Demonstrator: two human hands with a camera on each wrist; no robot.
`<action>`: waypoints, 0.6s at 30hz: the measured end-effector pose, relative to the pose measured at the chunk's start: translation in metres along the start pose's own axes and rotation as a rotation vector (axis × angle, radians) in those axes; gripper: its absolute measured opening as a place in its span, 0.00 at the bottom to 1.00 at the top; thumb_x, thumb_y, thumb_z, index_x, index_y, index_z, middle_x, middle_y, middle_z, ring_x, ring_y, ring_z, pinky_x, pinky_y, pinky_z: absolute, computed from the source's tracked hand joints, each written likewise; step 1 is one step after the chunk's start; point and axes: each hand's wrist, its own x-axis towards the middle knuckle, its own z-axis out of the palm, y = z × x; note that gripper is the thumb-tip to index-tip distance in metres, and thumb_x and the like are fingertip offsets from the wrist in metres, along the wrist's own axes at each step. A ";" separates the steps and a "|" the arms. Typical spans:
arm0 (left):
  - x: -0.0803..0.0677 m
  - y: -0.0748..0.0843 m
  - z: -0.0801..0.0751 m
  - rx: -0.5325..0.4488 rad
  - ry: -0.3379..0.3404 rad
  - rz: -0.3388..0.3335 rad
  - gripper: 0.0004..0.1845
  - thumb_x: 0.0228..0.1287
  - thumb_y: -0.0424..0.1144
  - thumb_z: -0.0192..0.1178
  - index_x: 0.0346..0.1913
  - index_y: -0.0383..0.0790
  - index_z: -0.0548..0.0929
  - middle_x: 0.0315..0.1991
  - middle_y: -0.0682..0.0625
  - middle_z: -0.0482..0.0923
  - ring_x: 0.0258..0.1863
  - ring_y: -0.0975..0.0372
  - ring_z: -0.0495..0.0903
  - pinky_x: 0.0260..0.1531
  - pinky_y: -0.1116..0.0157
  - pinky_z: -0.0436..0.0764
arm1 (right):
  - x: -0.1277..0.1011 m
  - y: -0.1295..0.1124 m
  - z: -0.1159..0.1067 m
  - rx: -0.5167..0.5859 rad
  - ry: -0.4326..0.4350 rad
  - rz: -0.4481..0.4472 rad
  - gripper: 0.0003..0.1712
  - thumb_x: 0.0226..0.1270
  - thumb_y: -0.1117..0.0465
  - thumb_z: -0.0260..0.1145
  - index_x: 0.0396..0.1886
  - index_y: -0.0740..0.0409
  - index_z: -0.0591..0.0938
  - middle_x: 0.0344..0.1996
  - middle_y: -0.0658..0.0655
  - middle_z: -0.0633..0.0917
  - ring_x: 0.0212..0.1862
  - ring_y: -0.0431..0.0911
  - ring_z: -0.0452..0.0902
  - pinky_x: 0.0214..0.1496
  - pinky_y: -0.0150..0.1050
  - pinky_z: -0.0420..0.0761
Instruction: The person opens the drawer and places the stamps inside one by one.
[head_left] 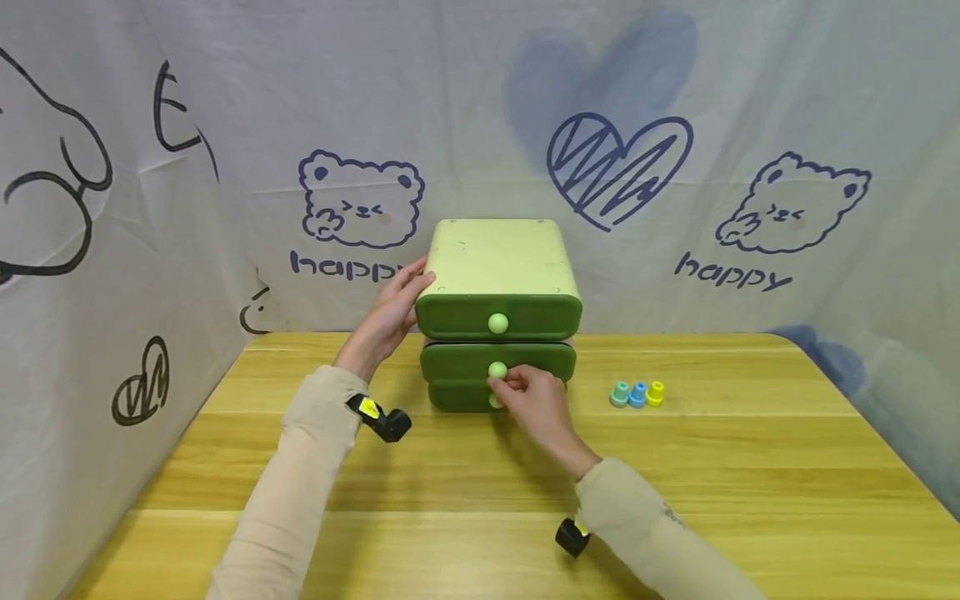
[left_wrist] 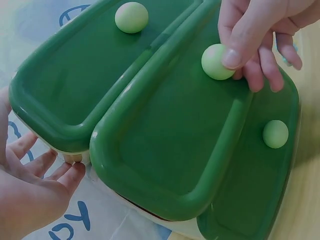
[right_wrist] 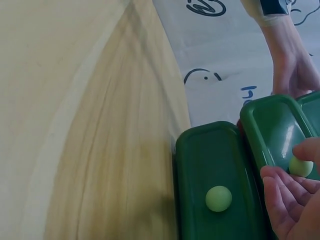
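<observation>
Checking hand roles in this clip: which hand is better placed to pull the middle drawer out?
Right. The right hand already pinches the middle drawer's knob, while the left hand rests flat against the side of the drawer unit, steadying it.

One green drawer unit (head_left: 497,258), three drawers, three pale round knobs, three small coloured pegs (head_left: 637,393), two hands, two wrist cameras, one wooden worktop (head_left: 750,467).

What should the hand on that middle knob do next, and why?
Probably pull straight toward the person. The right hand pinches the middle drawer's knob, that drawer looks barely out, and the left hand rests against the side of the cabinet, steadying it.
</observation>
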 end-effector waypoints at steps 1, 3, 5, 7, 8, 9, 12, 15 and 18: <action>0.000 0.000 0.000 0.002 -0.001 0.000 0.33 0.74 0.42 0.50 0.76 0.42 0.52 0.75 0.46 0.50 0.68 0.55 0.61 0.62 0.61 0.69 | 0.001 0.000 0.000 0.000 0.000 -0.003 0.11 0.63 0.59 0.70 0.31 0.64 0.86 0.21 0.52 0.85 0.23 0.53 0.82 0.21 0.33 0.79; 0.000 0.000 0.000 0.003 -0.001 -0.001 0.33 0.74 0.42 0.50 0.76 0.42 0.52 0.75 0.46 0.50 0.68 0.55 0.61 0.63 0.61 0.69 | 0.002 0.001 0.000 -0.004 -0.002 -0.007 0.11 0.63 0.59 0.70 0.31 0.64 0.86 0.21 0.52 0.85 0.24 0.53 0.82 0.21 0.33 0.78; 0.000 -0.001 -0.001 0.003 -0.001 -0.003 0.33 0.75 0.42 0.50 0.76 0.42 0.52 0.75 0.46 0.50 0.68 0.55 0.61 0.63 0.60 0.69 | 0.004 0.002 0.000 -0.016 -0.004 -0.010 0.11 0.63 0.59 0.70 0.31 0.64 0.86 0.21 0.52 0.85 0.24 0.52 0.82 0.21 0.33 0.78; 0.000 -0.002 -0.001 0.004 0.001 -0.005 0.33 0.75 0.43 0.50 0.76 0.43 0.52 0.75 0.46 0.50 0.67 0.55 0.62 0.63 0.60 0.68 | 0.005 0.002 0.001 -0.018 -0.008 -0.007 0.11 0.63 0.59 0.70 0.32 0.64 0.86 0.21 0.52 0.85 0.25 0.52 0.82 0.22 0.34 0.78; 0.000 -0.002 -0.002 0.006 0.001 -0.006 0.33 0.75 0.43 0.50 0.76 0.43 0.52 0.75 0.46 0.50 0.67 0.55 0.62 0.63 0.60 0.68 | 0.006 0.002 0.001 -0.019 -0.008 -0.004 0.11 0.63 0.59 0.69 0.32 0.65 0.86 0.22 0.52 0.85 0.25 0.52 0.82 0.22 0.34 0.78; 0.000 -0.002 -0.002 0.004 0.001 -0.005 0.33 0.74 0.43 0.50 0.76 0.42 0.52 0.75 0.46 0.50 0.67 0.55 0.61 0.64 0.60 0.68 | 0.006 0.002 0.001 -0.017 -0.006 0.000 0.11 0.63 0.59 0.70 0.32 0.65 0.86 0.22 0.53 0.85 0.26 0.53 0.83 0.22 0.34 0.78; 0.000 -0.002 -0.002 0.006 0.001 -0.001 0.33 0.74 0.43 0.50 0.76 0.42 0.52 0.75 0.46 0.50 0.68 0.55 0.61 0.64 0.60 0.68 | 0.007 0.002 0.002 -0.003 -0.003 0.014 0.12 0.63 0.59 0.70 0.33 0.66 0.86 0.23 0.53 0.86 0.27 0.54 0.83 0.24 0.34 0.80; 0.000 -0.002 -0.002 0.009 -0.001 0.004 0.33 0.74 0.43 0.50 0.76 0.42 0.52 0.75 0.46 0.50 0.68 0.56 0.60 0.64 0.60 0.67 | 0.008 0.004 0.003 0.010 0.003 0.022 0.12 0.63 0.59 0.69 0.34 0.66 0.85 0.24 0.54 0.86 0.27 0.54 0.84 0.24 0.34 0.81; 0.000 -0.001 -0.001 0.015 -0.005 0.003 0.33 0.74 0.43 0.50 0.76 0.42 0.52 0.75 0.46 0.50 0.69 0.56 0.59 0.65 0.60 0.67 | 0.008 0.006 0.004 0.019 0.009 0.031 0.12 0.64 0.59 0.69 0.34 0.66 0.85 0.24 0.54 0.86 0.27 0.54 0.84 0.24 0.33 0.81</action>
